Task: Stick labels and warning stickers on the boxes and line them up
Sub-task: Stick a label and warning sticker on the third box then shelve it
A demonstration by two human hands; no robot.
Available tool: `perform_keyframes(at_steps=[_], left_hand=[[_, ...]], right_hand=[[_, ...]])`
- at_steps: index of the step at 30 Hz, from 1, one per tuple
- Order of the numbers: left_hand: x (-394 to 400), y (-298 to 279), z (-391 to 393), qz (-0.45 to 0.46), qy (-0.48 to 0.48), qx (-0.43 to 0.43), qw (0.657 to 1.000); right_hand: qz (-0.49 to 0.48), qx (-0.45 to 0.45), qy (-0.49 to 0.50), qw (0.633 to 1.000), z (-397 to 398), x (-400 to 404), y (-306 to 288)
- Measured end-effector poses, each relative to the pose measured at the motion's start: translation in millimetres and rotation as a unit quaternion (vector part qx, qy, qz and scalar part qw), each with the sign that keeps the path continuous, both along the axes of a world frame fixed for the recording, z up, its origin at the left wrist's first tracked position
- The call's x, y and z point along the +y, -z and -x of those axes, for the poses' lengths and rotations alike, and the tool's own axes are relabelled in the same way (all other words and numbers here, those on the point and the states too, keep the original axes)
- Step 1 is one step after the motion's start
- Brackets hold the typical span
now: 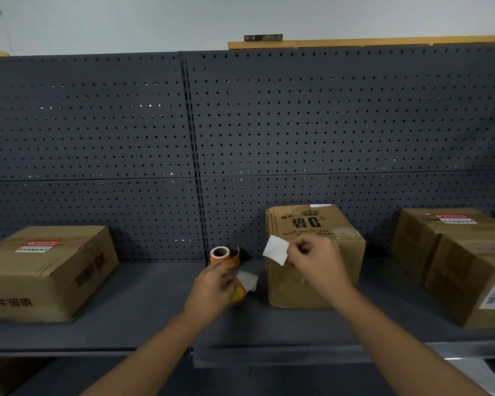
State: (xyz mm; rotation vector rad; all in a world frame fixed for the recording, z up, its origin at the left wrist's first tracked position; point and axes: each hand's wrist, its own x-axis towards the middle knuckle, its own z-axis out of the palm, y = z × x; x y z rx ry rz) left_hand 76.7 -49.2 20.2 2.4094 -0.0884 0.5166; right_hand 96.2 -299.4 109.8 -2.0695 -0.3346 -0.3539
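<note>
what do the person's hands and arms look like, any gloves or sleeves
Both hands are bare: no gloves on the left hand or the right hand. Both forearms are uncovered as far as the frame shows, with no sleeves, watch or rings visible.

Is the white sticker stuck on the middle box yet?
Not yet. The right hand pinches the white sticker by one edge, held in front of the middle box, its other edges loose.

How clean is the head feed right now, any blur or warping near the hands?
Head view: wide-angle bend bows the shelf edge and pegboard; left hand and its sticker strip are motion-smeared; right hand and white label read sharper; lighting is dim and even, without glare.
</note>
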Motion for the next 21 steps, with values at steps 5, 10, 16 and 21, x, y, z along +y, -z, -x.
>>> perform_keyframes(at_steps=[5,10,16,21], left_hand=[[-46,-51,15,0.132,0.039,-0.088,0.987],[-84,-88,23,0.192,0.123,-0.09,0.969],[-103,-98,17,0.229,0.129,-0.093,0.96],[-103,-100,10,0.32,0.127,-0.081,0.936]], right_hand=[[0.008,-0.018,0.041,0.999,-7,2,-11],[0.029,-0.062,0.028,0.997,-5,1,-20],[0.041,-0.11,-0.049,0.992,6,-2,-29],[0.048,-0.108,-0.091,0.989,8,-19,-33]])
